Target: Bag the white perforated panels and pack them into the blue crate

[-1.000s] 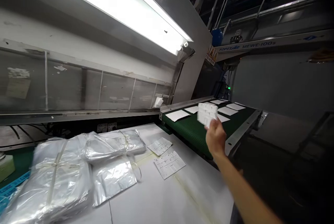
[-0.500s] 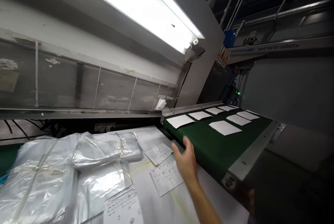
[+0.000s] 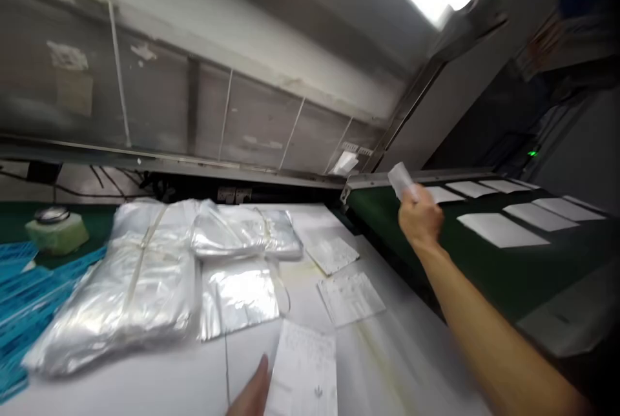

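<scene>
My right hand [image 3: 420, 216] is closed on a thin white plate [image 3: 400, 178] and holds it up over the near end of the green conveyor belt [image 3: 387, 222]. The plate is blurred. At the bottom edge, a single digit of my left hand [image 3: 252, 393] shows beside the left edge of a white slotted panel [image 3: 303, 367]. The rest of that hand is cut off, so its grip is hidden. Two more white panels, a farther one [image 3: 334, 254] and a nearer one [image 3: 351, 300], lie on the white table surface [image 3: 387, 351].
Several white plates [image 3: 504, 230] lie on the belt. Left of the panels are tied stacks of clear plastic bags [image 3: 159, 274] and a loose bag pile [image 3: 239, 293]. Blue strips [image 3: 43, 300] and a greenish bottle [image 3: 57, 232] are at far left. A metal-framed hood [image 3: 261, 119] stands behind.
The view has swung left, bringing the blue strips and bottle in. A hand beside the belt was empty with fingers apart; now my right hand holds a white plate. My left digit appears below.
</scene>
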The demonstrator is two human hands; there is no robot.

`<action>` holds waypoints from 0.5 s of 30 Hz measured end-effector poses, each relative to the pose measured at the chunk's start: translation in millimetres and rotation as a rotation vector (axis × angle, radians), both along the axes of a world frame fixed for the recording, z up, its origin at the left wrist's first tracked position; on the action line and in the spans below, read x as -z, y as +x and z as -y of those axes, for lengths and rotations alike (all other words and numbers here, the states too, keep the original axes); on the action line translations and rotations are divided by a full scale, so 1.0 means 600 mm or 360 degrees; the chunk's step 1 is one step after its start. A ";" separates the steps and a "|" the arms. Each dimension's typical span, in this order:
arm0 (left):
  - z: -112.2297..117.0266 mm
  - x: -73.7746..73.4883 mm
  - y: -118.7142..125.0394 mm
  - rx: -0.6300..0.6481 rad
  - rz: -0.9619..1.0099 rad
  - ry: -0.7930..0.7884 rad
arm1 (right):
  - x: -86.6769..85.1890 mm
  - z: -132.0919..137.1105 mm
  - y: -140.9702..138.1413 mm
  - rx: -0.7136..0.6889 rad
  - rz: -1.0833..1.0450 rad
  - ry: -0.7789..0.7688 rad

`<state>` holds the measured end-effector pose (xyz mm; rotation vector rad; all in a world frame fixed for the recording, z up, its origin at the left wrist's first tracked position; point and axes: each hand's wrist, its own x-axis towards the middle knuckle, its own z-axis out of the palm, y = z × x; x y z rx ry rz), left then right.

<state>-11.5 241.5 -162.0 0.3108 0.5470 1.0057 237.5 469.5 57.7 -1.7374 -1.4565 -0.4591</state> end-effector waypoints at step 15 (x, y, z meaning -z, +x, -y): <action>0.067 -0.031 0.044 -0.0254 -0.0319 0.0483 | 0.084 0.279 -0.178 -0.0356 0.0609 -0.1557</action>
